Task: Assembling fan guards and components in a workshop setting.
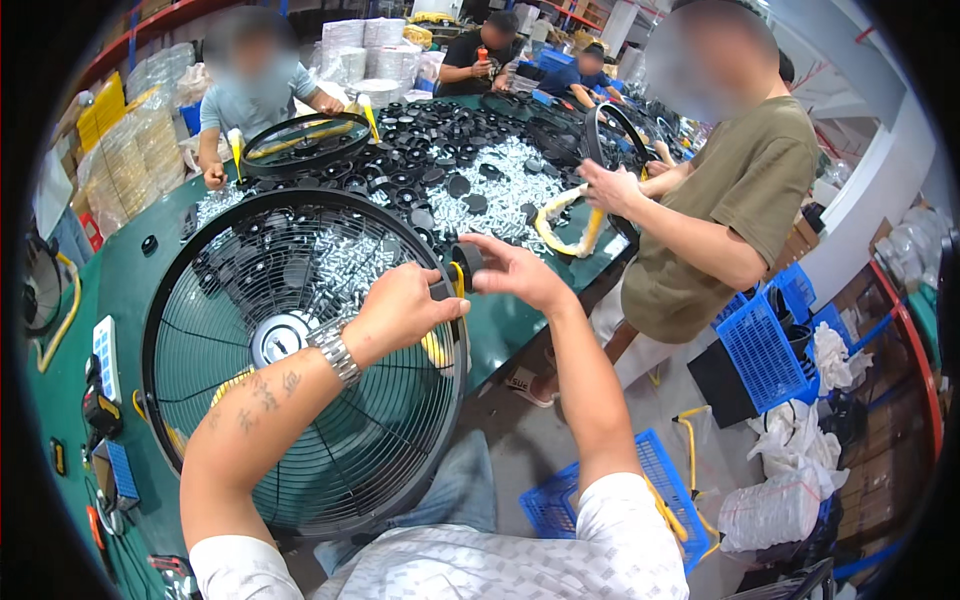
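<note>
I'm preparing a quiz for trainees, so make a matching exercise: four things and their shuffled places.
1. silver metal-link wristwatch
2. large round black wire-guarded fan
3. small round black part
4. white rectangular power strip

A. on the green table, left of the fan
B. around the wrist of the left hand
C. touching the right hand
D. crossed by the left forearm

Pairs: 1-B; 2-D; 3-C; 4-A

A: Clothing?
B: White shirt (500, 565), faint grey checks, six o'clock. Short sleeves (625, 515) at five and seven. Faded blue denim (472, 492), six.
A: Markings?
B: Left forearm (228, 455), eight o'clock: dark tattoo (262, 402); silver link-band watch (333, 352).
</note>
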`<state>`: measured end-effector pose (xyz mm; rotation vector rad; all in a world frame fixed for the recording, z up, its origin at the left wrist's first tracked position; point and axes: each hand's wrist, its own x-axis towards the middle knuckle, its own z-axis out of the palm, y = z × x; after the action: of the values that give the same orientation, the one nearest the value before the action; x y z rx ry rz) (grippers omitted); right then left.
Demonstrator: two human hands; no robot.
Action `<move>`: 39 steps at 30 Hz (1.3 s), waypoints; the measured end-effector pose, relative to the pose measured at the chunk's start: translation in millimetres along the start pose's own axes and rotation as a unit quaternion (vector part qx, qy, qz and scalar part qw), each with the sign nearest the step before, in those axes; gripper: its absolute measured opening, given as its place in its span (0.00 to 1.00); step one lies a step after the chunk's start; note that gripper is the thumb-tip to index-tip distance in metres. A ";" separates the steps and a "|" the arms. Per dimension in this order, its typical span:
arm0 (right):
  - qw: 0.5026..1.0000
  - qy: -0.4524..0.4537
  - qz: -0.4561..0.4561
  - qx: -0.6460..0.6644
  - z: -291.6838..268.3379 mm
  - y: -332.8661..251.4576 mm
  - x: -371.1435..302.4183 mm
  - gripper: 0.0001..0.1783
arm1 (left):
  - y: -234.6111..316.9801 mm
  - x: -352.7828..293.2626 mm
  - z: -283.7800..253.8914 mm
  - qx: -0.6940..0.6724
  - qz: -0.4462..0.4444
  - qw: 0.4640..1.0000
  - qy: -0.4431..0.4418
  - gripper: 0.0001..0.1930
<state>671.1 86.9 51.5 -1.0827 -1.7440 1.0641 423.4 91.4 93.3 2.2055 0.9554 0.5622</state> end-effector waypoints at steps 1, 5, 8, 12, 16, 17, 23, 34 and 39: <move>0.983 0.057 0.160 0.068 -1.5 -1.7 3.6 0.29 | -0.7 0.5 0.5 -0.001 0.001 1.000 0.004 0.21; 0.955 -0.053 0.282 0.076 0.8 -11.0 25.7 0.43 | -0.6 1.4 0.2 0.021 0.016 1.000 -0.005 0.23; 0.946 0.141 0.254 -0.142 4.7 -33.9 29.2 0.44 | 2.3 -10.8 -7.0 0.045 0.052 0.997 0.020 0.27; 0.873 0.289 -0.024 -0.393 37.3 -96.2 44.8 0.30 | 4.1 -56.4 -45.3 0.089 0.069 0.990 0.089 0.29; 0.840 0.159 -0.304 -0.420 113.5 -169.9 72.6 0.20 | -9.7 -132.6 -112.7 0.046 0.076 0.975 0.202 0.22; 0.805 0.134 -0.350 -0.459 139.4 -186.2 82.3 0.19 | -16.5 -151.3 -135.5 0.098 0.101 0.954 0.266 0.21; 0.700 -0.137 -0.428 -0.555 307.9 -225.8 148.2 0.22 | -87.4 -284.5 -221.0 -0.234 0.014 0.834 0.499 0.20; 0.648 -0.306 -0.483 -0.504 410.4 -148.5 194.9 0.22 | -191.9 -324.5 -161.9 -0.462 -0.092 0.745 0.473 0.21; 0.672 -0.264 -0.523 -0.454 407.3 -147.1 191.7 0.17 | -194.0 -313.3 -164.6 -0.437 -0.093 0.763 0.466 0.22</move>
<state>201.3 128.3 94.7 0.0034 -2.8886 -0.3749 31.2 19.5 30.2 0.8948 1.0217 1.6824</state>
